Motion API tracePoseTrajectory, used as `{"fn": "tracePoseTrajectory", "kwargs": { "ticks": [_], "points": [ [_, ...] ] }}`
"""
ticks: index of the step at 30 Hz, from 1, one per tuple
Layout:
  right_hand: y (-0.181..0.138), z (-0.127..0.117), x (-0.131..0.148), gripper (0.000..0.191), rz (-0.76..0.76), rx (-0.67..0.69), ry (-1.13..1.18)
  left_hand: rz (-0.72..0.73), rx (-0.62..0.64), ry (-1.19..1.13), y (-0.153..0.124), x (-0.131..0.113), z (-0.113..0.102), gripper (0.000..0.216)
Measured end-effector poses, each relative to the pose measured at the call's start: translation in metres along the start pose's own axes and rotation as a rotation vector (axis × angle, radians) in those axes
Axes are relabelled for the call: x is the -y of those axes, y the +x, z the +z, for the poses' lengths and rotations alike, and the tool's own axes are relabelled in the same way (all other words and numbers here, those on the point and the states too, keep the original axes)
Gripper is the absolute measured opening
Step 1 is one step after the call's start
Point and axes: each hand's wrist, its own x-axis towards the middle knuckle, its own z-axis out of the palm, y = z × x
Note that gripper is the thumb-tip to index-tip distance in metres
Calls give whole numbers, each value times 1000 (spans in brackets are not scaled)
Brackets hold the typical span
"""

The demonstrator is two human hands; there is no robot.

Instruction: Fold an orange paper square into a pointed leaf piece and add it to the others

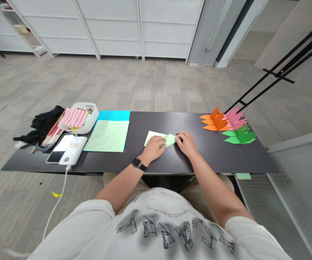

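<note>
- White printed T-shirt nearest the camera, at 6 o'clock. Clock centred on the folded pale-green paper; 12 = far side.
- Edges: 2 forearms cross the near edge of the dark table. Paper lies mid-table, inside the near and far edges.
- Room: dark tabletop shows at 12, at 9 as far as a pale-green sheet on a blue sheet, and at 3 as far as 3 folded paper shapes: orange, pink, green.
- Left hand: fingers close together, laid over the paper's 9 o'clock part; thumb grip cannot be told.
- Right hand: fingers curled at the paper's 3 o'clock end, touching it; pinching or pressing, cannot tell.
- Containers, between 9 and 10: white basket holding a pink-and-white zigzag item plus small pieces, unclear; beside it, dark tray with slender sticks.
</note>
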Motion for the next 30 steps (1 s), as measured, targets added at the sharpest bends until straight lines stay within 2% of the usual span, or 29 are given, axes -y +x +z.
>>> {"fn": "tracePoseTrajectory", "kwargs": {
  "ticks": [5,18,24,30],
  "points": [
    [18,2,-6,20,-16,58,3,-46,-3,6,0,0,0,16],
    [19,15,-3,16,-4,-24,-39,-119,-62,13,-2,2,5,5],
    [20,18,-2,16,-81,-9,-76,-119,-58,9,-4,2,3,28],
    [20,18,1,14,-66,9,-140,-62,8,20,-4,6,3,29]
  ]
}}
